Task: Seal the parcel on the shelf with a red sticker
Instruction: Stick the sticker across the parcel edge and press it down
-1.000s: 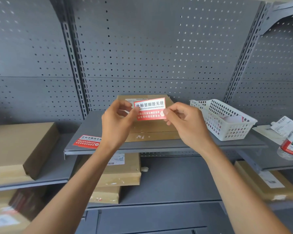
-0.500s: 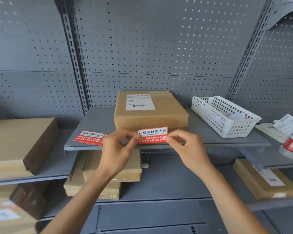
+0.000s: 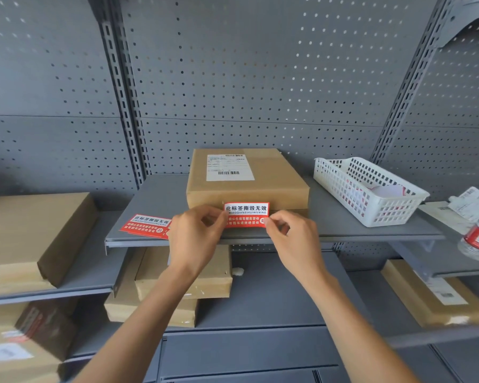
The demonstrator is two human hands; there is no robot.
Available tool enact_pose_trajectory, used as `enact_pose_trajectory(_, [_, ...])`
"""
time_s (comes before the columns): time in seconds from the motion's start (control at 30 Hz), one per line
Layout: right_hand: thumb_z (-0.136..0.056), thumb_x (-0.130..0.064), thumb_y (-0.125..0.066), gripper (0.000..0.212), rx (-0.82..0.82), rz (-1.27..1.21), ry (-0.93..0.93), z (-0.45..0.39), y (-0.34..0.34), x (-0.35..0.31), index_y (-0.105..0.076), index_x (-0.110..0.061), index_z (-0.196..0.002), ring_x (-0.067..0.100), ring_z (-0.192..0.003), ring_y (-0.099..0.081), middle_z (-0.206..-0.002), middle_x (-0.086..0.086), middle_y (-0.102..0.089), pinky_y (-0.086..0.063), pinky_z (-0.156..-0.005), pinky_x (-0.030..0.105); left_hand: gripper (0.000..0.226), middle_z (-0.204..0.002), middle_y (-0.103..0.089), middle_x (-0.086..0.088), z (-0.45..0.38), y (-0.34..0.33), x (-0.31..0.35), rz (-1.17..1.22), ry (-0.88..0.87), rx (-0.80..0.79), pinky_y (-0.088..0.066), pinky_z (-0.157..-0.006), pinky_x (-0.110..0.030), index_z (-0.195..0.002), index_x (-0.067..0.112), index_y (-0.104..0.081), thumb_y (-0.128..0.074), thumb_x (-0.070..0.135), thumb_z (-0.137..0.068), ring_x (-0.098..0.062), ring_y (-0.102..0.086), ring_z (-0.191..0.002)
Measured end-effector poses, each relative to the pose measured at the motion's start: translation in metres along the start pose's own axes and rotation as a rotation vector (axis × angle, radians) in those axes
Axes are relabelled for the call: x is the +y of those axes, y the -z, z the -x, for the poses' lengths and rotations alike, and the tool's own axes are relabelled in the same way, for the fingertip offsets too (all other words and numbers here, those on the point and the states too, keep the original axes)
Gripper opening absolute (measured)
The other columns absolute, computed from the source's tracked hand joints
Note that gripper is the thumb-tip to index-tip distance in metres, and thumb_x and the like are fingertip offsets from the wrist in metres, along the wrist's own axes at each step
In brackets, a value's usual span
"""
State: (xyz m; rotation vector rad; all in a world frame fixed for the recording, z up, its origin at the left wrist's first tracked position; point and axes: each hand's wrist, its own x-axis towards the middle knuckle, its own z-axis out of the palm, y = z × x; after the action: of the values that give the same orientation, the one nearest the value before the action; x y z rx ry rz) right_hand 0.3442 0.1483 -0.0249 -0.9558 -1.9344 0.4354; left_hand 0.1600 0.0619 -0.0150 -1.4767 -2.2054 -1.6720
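- Two bare forearms reach up from the bottom of the view, and here are the hands at the front lip of the grey shelf [image 3: 343,217].
- The left hand [image 3: 194,239] has its fingers [image 3: 219,217] pinched shut on the left end of the red sticker [image 3: 246,215]; thumb and forefinger meet right at the sticker's edge.
- The right hand [image 3: 293,239] mirrors it, fingers [image 3: 268,221] closed on the sticker's lower right corner.
- Between the two sets of fingers the sticker is stretched flat and upright, its white band of black characters on top and the red band below, printed side facing us.
- Directly behind the fingers sits the parcel [image 3: 246,186], a flat brown box lying on the shelf; the sticker is held against its front face, top edge roughly level with a seam there. Whether it is already stuck down I cannot tell.
- On the parcel's top, beyond the fingers, lies a white shipping label [image 3: 228,167] with barcodes.
- Just left of the left fingers, a second red sticker [image 3: 147,225] lies flat on the shelf by the front edge, partly hidden by the left hand.
- Off to the right of the right fingers, well apart, a white slotted basket [image 3: 343,183] stands on the same shelf with papers inside.
- Behind it all rises the grey perforated back panel [image 3: 246,78].
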Motion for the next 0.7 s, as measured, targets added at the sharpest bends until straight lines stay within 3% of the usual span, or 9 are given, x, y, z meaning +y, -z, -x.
enact_pose_trajectory(0.43, [-0.093, -0.032, -0.064, 0.021, -0.013, 0.056, -0.13, -0.01, -0.004, -0.005, -0.067, -0.02, -0.075, 0.014, -0.062, -0.06, -0.066, -0.012, -0.065, -0.05, -0.061, 0.034, 0.016, -0.076, -0.079, 0.009, -0.003, -0.007, 0.016, -0.074, 0.048, 0.072, -0.051, -0.061, -0.026, -0.081, 0.024, -0.081, -0.076, 0.038, -0.089, -0.012, -0.069, -0.066])
enact_pose_trajectory(0.53, [-0.093, -0.033, -0.065, 0.022, -0.021, 0.074, -0.14, -0.012, -0.004, -0.004, -0.068, -0.02, -0.076, 0.009, -0.059, -0.058, -0.067, -0.012, -0.065, -0.045, -0.057, 0.027, 0.016, -0.076, -0.079, 0.009, -0.002, -0.009, 0.017, -0.063, 0.043, 0.076, -0.055, -0.063, -0.029, -0.082, 0.024, -0.081, -0.075, 0.038, -0.089, -0.012, -0.069, -0.066])
enact_pose_trajectory(0.7, [-0.092, -0.034, -0.066, 0.023, -0.024, 0.095, -0.151, -0.014, -0.005, -0.002, -0.069, -0.02, -0.074, 0.011, -0.061, -0.061, -0.065, -0.013, -0.065, -0.046, -0.058, 0.027, 0.017, -0.077, -0.079, 0.009, -0.002, -0.01, 0.017, -0.059, 0.052, 0.078, -0.058, -0.067, -0.034, -0.084, 0.025, -0.081, -0.075, 0.039, -0.09, -0.014, -0.07, -0.067])
